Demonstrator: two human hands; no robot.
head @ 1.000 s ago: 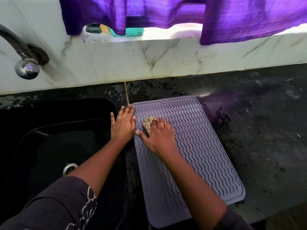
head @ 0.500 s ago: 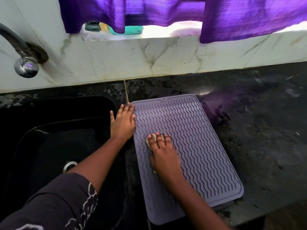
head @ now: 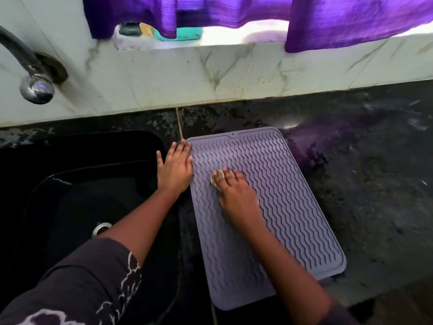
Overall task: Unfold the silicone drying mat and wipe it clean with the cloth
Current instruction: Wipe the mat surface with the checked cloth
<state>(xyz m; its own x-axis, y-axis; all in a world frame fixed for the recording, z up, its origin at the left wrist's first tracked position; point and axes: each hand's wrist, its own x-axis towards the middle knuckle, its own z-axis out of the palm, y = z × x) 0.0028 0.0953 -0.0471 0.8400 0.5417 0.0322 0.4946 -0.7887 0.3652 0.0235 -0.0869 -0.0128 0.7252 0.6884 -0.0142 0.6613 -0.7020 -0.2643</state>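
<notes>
The grey-purple silicone drying mat (head: 288, 207) lies unfolded and flat on the black counter, ribbed side up. My left hand (head: 175, 167) rests flat at the mat's far left edge, fingers straight, fingertips touching the rim. My right hand (head: 234, 191) presses a small beige cloth (head: 215, 180) down on the mat's upper left area. Most of the cloth is hidden under my fingers and palm; only a bit shows at the fingertips.
A black sink (head: 70, 184) with a metal drain (head: 101, 228) sits left of the mat, a tap (head: 35, 87) above it. Dark speckled counter (head: 375, 184) stretches right. A tiled wall and purple curtains (head: 351, 19) stand behind, with soap items (head: 180, 35) on the sill.
My right hand slid the cloth toward me along the mat, then back away toward the far end. The left hand stayed at the mat's edge.
</notes>
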